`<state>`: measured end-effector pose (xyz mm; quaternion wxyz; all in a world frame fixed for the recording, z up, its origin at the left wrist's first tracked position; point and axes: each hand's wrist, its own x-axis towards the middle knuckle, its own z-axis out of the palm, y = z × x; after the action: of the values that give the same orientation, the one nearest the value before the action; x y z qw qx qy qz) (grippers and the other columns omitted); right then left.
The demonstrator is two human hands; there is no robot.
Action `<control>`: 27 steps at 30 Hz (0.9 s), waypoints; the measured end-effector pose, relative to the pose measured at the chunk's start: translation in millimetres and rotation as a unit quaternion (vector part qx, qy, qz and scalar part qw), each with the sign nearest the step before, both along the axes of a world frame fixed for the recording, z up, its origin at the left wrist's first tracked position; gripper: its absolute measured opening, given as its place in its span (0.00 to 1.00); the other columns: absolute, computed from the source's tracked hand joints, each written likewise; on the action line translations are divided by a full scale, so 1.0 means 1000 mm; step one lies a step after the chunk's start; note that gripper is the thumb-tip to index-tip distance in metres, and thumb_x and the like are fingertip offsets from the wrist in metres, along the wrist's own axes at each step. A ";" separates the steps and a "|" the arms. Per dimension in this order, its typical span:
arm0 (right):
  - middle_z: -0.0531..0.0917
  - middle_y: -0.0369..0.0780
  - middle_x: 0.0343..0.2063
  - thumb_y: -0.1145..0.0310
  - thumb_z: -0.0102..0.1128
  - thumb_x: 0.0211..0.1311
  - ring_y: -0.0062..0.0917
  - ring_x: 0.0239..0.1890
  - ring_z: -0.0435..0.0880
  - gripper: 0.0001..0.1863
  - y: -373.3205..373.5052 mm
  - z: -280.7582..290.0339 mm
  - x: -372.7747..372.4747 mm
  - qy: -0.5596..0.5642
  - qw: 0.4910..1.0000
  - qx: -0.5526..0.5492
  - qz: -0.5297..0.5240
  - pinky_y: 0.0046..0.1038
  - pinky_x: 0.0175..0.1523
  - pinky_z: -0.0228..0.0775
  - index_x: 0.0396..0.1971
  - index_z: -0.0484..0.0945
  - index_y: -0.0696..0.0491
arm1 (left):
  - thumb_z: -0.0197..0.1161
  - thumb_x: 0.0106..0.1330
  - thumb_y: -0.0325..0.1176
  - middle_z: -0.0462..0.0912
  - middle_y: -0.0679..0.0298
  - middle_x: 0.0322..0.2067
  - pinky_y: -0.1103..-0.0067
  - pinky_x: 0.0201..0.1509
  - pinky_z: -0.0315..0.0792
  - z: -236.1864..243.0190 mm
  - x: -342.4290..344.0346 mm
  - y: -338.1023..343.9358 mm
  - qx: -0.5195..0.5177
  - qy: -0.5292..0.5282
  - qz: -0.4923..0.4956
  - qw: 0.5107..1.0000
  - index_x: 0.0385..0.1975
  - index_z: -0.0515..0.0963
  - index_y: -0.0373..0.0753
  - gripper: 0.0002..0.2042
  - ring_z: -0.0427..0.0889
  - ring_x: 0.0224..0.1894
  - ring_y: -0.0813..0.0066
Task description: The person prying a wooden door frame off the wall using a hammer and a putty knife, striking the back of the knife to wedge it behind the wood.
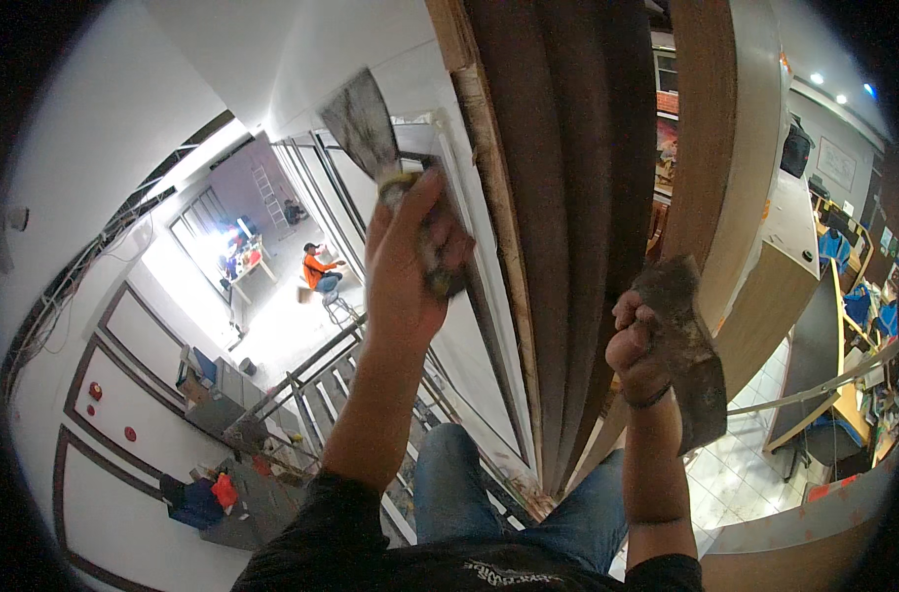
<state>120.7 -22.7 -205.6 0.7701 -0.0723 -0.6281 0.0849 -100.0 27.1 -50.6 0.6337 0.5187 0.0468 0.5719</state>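
Scraper (pixel 366 128): left of brown panel (pixel 573 197); left hand (pixel 410 259) has fingers clamped round handle; loose grip could drop it.
Plate (pixel 699 360): right of brown panel; right hand (pixel 637 345) has fingers closed at its edge; careless swing might scratch panel.

White wall (pixel 124 533) with dark trim (pixel 140 374), grey cabinets (pixel 257 523), ladder (pixel 269 195) in bright far room (pixel 272 326), tiled floor (pixel 736 483), ceiling lights (pixel 817 78)

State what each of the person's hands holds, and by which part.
Left hand: a scraper with a grey, flared metal blade, held by its handle. Right hand: a stained, brown-grey, flat plate, gripped at its left edge.
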 end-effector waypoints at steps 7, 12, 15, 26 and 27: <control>0.70 0.33 0.20 0.44 0.38 0.66 0.16 0.18 0.64 0.23 -0.010 0.004 -0.009 -0.032 0.920 0.029 -0.390 0.19 0.21 0.57 0.33 0.71 0.50 | 0.74 0.47 0.46 0.77 0.53 0.36 0.71 0.28 0.73 0.058 0.057 0.084 0.305 0.080 0.467 0.826 0.41 0.72 0.31 0.29 0.77 0.21 0.70; 0.67 0.32 0.15 0.41 0.37 0.65 0.15 0.15 0.62 0.26 -0.013 0.023 -0.020 0.024 0.944 0.018 -0.328 0.19 0.17 0.53 0.20 0.64 0.49 | 0.74 0.46 0.49 0.79 0.53 0.32 0.62 0.49 0.68 0.071 0.061 0.109 0.379 0.113 0.550 0.735 0.40 0.74 0.31 0.30 0.79 0.23 0.65; 0.66 0.32 0.14 0.40 0.39 0.64 0.16 0.15 0.63 0.28 -0.010 0.007 -0.005 -0.011 0.963 0.024 -0.267 0.19 0.18 0.52 0.18 0.63 0.49 | 0.72 0.48 0.47 0.80 0.58 0.21 0.64 0.57 0.60 0.077 0.056 0.102 0.272 0.214 0.419 0.839 0.34 0.77 0.32 0.24 0.80 0.22 0.68; 0.75 0.38 0.19 0.62 0.59 0.56 0.23 0.18 0.74 0.11 -0.022 0.014 -0.011 -0.030 0.966 -0.046 -0.252 0.23 0.20 0.63 0.26 0.70 0.53 | 0.71 0.49 0.47 0.82 0.59 0.19 0.78 0.27 0.77 0.093 0.038 0.110 0.514 0.195 0.573 0.608 0.28 0.81 0.34 0.20 0.83 0.22 0.72; 0.76 0.39 0.19 0.67 0.63 0.54 0.24 0.18 0.76 0.10 -0.023 0.016 -0.012 -0.047 0.962 -0.033 -0.268 0.24 0.19 0.65 0.26 0.70 0.53 | 0.72 0.48 0.47 0.82 0.59 0.19 0.77 0.27 0.77 0.093 0.037 0.111 0.538 0.198 0.578 0.580 0.28 0.81 0.34 0.20 0.83 0.22 0.71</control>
<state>108.6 -45.5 -190.0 0.7318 -0.2668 -0.6179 -0.1074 -63.4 137.7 42.5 -0.2519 0.7284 0.1448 0.6205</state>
